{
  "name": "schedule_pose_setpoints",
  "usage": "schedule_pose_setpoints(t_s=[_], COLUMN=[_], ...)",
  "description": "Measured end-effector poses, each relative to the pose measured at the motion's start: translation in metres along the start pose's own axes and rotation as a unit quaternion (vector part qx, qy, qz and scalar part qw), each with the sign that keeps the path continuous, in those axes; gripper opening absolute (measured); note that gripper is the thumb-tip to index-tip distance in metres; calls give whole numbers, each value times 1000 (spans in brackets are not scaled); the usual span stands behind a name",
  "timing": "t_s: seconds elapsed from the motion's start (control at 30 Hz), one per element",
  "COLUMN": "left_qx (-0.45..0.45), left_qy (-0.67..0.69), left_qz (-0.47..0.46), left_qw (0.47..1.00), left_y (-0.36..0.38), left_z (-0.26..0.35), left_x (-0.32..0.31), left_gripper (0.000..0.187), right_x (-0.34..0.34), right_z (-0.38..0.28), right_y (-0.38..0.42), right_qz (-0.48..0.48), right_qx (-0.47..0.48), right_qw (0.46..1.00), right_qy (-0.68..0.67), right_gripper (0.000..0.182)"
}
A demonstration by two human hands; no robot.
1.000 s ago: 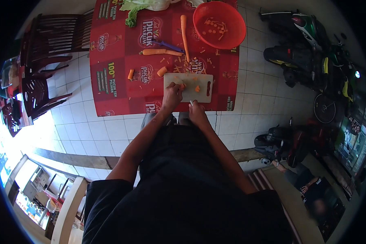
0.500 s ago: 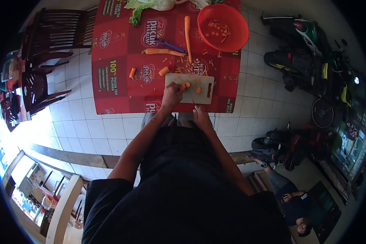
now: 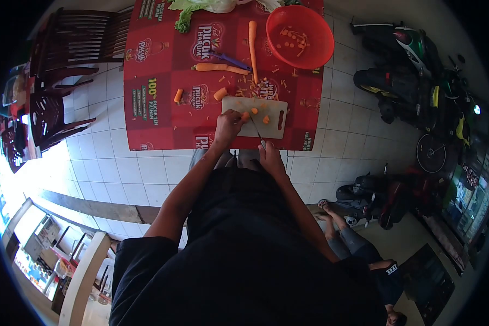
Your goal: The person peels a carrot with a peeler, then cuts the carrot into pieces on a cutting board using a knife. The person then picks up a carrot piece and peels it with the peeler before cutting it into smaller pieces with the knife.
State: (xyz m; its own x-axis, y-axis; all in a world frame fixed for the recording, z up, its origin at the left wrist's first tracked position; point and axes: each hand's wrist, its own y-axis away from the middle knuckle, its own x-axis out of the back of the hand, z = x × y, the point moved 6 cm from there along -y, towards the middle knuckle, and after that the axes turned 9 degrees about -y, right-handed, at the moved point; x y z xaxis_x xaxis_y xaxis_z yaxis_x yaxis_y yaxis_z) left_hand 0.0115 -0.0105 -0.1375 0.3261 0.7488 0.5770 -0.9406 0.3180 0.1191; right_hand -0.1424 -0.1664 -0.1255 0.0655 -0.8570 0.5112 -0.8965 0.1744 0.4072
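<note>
Head view: the knife (image 3: 258,131) has swung up to the carrot (image 3: 245,116) on the cutting board (image 3: 269,131), centre of the frame, so slicing appears under way. Left hand (image 3: 228,126) fingers pinch that carrot; right hand (image 3: 271,157) fingers wrap the knife's handle. Cut pieces (image 3: 265,119) lie close by, crowding the blade; the red bowl (image 3: 327,46) sits apart, top centre-right.

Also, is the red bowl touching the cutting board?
Apart: the head view shows a strip of tablecloth between the red bowl and the cutting board.
</note>
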Motion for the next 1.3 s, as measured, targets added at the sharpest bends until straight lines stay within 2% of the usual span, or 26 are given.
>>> schedule_pose_setpoints(t_s=[0.43,0.73,0.93,1.13,1.3], left_qx=[9,12,10,-8,-5], left_qy=[5,9,-12,-30,-38], left_qz=[13,17,14,15,13], left_qw=[1000,1000,1000,999,999], left_y=[0,0,-1,-2,-3], left_z=[-2,-1,-1,1,-2], left_x=[-6,-4,-5,-3,-5], left_gripper=[12,13,14,15,18], right_x=[-7,-6,-7,-6,-4], right_z=[-1,-8,-11,-11,-17], right_y=[-3,-5,-6,-9,-9], right_qz=[2,-15,16,-11,-5], right_qx=[31,-5,47,-8,6], right_qw=[999,1000,999,1000,1000], right_qy=[15,4,11,25,-1], right_gripper=[31,33,33,38,38])
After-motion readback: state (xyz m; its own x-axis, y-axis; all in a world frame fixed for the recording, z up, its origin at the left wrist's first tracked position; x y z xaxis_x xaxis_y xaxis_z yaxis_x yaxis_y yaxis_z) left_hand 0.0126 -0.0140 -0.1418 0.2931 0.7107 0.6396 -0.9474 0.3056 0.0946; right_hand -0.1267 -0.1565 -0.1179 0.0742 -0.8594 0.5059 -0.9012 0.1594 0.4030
